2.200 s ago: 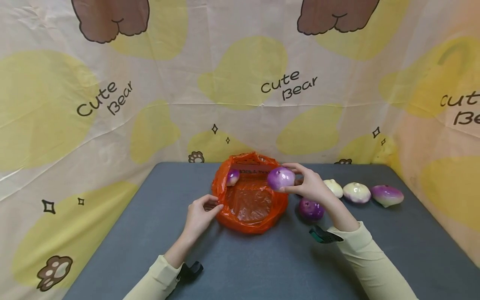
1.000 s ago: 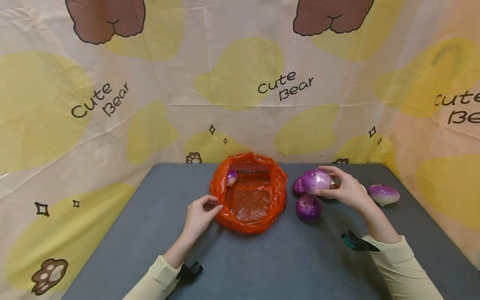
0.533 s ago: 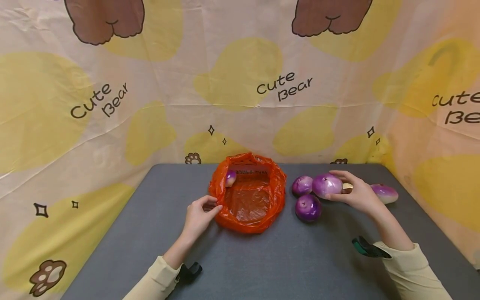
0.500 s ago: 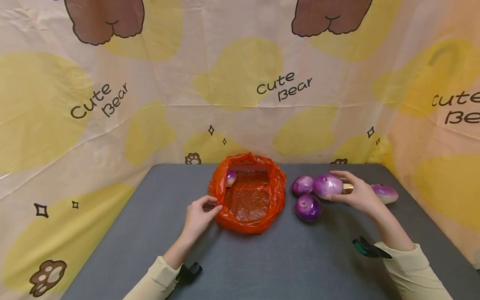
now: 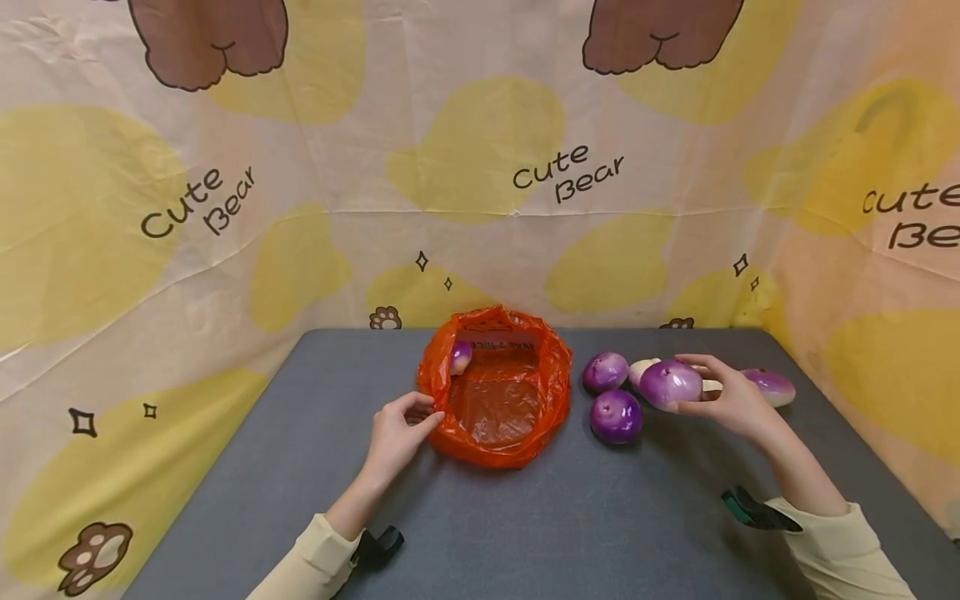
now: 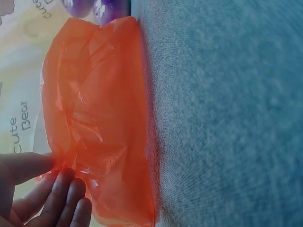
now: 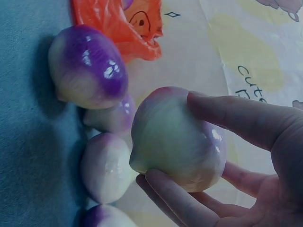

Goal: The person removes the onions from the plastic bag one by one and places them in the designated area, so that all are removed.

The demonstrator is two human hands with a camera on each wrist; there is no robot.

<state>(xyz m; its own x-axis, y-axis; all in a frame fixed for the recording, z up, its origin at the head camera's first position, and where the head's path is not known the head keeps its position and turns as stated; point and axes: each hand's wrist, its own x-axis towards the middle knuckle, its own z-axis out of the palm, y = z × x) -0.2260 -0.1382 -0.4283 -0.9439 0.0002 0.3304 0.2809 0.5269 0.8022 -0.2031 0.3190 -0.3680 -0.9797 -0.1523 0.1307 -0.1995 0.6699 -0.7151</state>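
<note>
An orange-red plastic bag (image 5: 555,400) stands with its mouth wide on the grey table. My left hand (image 5: 397,429) pinches its left rim between thumb and fingers, as the left wrist view confirms. One small purple onion (image 5: 461,357) shows inside the bag, near its left wall. To the right, my right hand (image 5: 738,404) grips a shiny purple-and-white onion (image 7: 175,142) with thumb and fingers around its sides. In the right wrist view, the held onion appears raised, with its pale pointed end facing the camera.
Right of the bag lie two purple onions (image 5: 616,416), one behind the other. A pale onion (image 5: 641,372) is partly hidden by the held one. Farther right, behind my hand, rests a longer purple-and-white onion (image 5: 768,387). A printed cloth (image 5: 480,167) hangs behind the table (image 5: 480,542).
My right hand has carried the onion from the bag's right side rightward, past the two purple onions, and slightly toward me lately. The left hand keeps its place at the rim.
</note>
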